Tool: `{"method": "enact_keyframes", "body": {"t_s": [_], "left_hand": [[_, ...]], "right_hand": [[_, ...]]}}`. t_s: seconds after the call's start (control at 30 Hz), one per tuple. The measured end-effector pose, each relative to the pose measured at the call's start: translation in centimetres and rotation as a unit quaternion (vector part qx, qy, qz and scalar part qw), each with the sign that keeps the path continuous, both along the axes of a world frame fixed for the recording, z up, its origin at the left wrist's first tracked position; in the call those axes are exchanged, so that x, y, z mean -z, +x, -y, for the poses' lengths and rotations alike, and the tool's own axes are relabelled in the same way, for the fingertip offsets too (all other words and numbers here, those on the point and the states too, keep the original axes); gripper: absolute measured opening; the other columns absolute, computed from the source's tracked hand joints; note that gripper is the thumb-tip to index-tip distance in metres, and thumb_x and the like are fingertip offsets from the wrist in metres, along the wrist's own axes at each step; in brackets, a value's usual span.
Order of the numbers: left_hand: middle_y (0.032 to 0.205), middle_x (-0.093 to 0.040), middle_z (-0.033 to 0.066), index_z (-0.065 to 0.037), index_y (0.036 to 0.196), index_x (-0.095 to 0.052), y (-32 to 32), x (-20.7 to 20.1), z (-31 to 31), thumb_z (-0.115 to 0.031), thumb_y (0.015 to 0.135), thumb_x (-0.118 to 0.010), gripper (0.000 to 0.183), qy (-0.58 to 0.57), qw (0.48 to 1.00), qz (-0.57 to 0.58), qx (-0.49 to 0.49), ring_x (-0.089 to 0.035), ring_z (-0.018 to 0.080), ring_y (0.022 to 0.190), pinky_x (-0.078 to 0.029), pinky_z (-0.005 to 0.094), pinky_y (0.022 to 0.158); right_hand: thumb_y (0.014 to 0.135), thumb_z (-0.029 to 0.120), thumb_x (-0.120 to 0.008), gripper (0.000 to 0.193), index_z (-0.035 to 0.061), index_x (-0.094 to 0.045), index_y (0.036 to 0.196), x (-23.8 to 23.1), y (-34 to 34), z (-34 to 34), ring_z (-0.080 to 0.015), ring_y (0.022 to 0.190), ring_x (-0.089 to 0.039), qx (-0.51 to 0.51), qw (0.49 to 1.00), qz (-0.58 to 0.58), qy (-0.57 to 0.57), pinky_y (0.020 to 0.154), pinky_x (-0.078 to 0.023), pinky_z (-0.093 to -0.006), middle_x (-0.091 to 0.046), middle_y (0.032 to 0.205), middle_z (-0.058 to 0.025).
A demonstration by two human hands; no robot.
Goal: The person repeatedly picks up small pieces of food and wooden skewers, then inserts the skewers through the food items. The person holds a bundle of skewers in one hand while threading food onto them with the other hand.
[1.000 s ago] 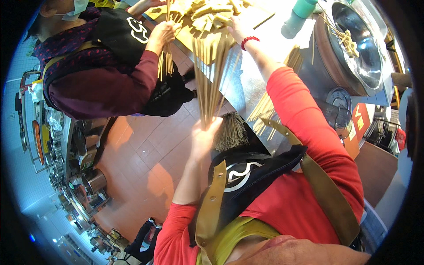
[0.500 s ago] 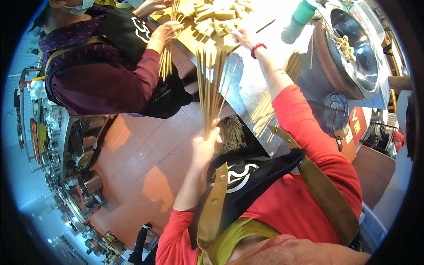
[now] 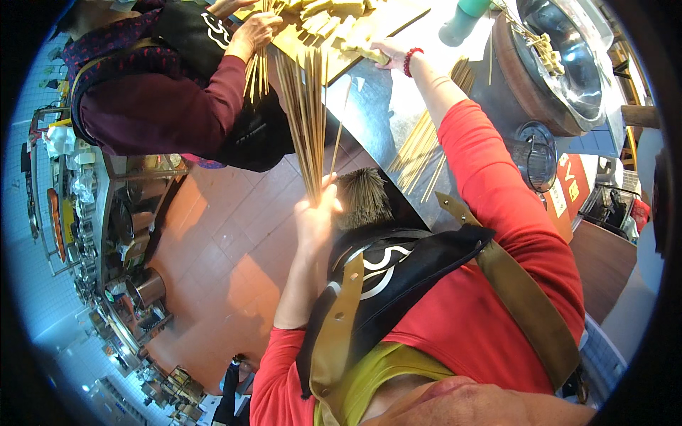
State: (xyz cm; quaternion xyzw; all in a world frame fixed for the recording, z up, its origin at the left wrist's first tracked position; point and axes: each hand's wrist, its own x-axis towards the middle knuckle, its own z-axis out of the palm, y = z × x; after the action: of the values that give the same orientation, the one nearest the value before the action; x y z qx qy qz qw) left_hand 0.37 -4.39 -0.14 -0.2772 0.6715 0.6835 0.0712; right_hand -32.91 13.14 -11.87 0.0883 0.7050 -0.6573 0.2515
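Observation:
My left hand [image 3: 317,213] is closed around the lower ends of a bundle of thin wooden skewers [image 3: 304,121], which fan out upward. One skewer [image 3: 339,135] stands apart from the rest, leaning right by my fingers. My right hand [image 3: 392,52] pinches a pale yellow, tofu-like piece [image 3: 368,52] at the board's right edge. More such pieces lie heaped on the yellow cutting board [image 3: 290,44], beside my right hand. Glare hides some detail there.
At left, a co-worker's hand [image 3: 257,32] grips another skewer bundle. Loose skewers [image 3: 419,153] lie on the metal table [image 3: 376,106]. A green-capped bottle [image 3: 462,25], a large metal bowl [image 3: 579,92] with skewered pieces, and a clear jug [image 3: 534,153] stand to the right.
My right hand has drawn back from the heap, with a yellow piece now showing in its fingers. My left hand and its skewers have shifted left and slightly up in view.

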Motion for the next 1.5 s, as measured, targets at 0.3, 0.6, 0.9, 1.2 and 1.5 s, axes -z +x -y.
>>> {"method": "enact_keyframes", "body": {"t_s": [0.3, 0.6, 0.9, 1.2, 1.5], "left_hand": [[0.058, -0.055, -0.0015, -0.003, 0.114, -0.059, 1.1, 1.0, 0.4, -0.013, 0.089, -0.055, 0.026, -0.028, 0.999, -0.010, -0.028, -0.043, 0.0025, 0.047, -0.029, 0.0176, 0.044], [0.058, -0.055, -0.0011, -0.002, 0.114, -0.058, 0.8, 1.3, 0.6, -0.013, 0.090, -0.054, 0.027, -0.026, 0.999, -0.014, -0.025, -0.042, 0.0027, 0.046, -0.029, 0.0178, 0.044], [0.057, -0.055, -0.0017, -0.002, 0.114, -0.058, 0.4, 0.8, 0.3, -0.014, 0.090, -0.054, 0.027, -0.036, 0.999, 0.009, -0.025, -0.040, 0.0021, 0.044, -0.029, 0.0180, 0.043], [0.063, -0.053, -0.0016, 0.001, 0.115, -0.057, 0.6, -0.5, -0.5, -0.008, 0.089, -0.055, 0.027, 0.002, 0.999, 0.022, -0.044, -0.049, 0.0063, 0.058, -0.040, 0.0201, 0.056], [0.063, -0.053, -0.0023, 0.000, 0.114, -0.058, 1.1, -0.7, -1.7, -0.010, 0.089, -0.056, 0.027, -0.008, 1.000, 0.012, 0.009, -0.048, 0.0050, 0.058, -0.038, 0.0195, 0.056]], "right_hand": [[0.086, 0.025, -0.056, 0.020, 0.0155, -0.066, 0.100, 0.3, -2.1, 2.9, -0.0224, 0.084, -0.063, -0.161, 0.882, -0.260, 0.360, 0.075, -0.051, -0.0339, -0.066, 0.093, -0.0082], [0.086, 0.024, -0.057, 0.027, 0.0215, -0.063, 0.113, -0.6, -1.4, 2.4, -0.0225, 0.089, -0.061, -0.202, 0.882, -0.265, 0.334, 0.082, -0.050, -0.0335, -0.065, 0.102, -0.0093], [0.086, 0.008, -0.046, 0.029, 0.0180, -0.069, 0.100, -0.4, -1.8, 3.8, -0.0227, 0.089, -0.062, -0.204, 0.788, -0.345, 0.468, 0.081, -0.048, -0.0326, -0.066, 0.098, -0.0094], [0.086, 0.018, -0.054, 0.022, 0.0091, -0.066, 0.101, -0.9, -0.8, 1.7, -0.0243, 0.087, -0.061, -0.097, 0.915, -0.263, 0.290, 0.079, -0.050, -0.0329, -0.062, 0.101, -0.0143], [0.096, 0.026, -0.042, 0.035, -0.0006, -0.044, 0.119, -5.3, 7.9, -1.5, -0.0182, 0.086, -0.060, 0.115, 0.889, 0.117, -0.427, 0.076, -0.053, -0.0277, -0.059, 0.108, -0.0159]]}}
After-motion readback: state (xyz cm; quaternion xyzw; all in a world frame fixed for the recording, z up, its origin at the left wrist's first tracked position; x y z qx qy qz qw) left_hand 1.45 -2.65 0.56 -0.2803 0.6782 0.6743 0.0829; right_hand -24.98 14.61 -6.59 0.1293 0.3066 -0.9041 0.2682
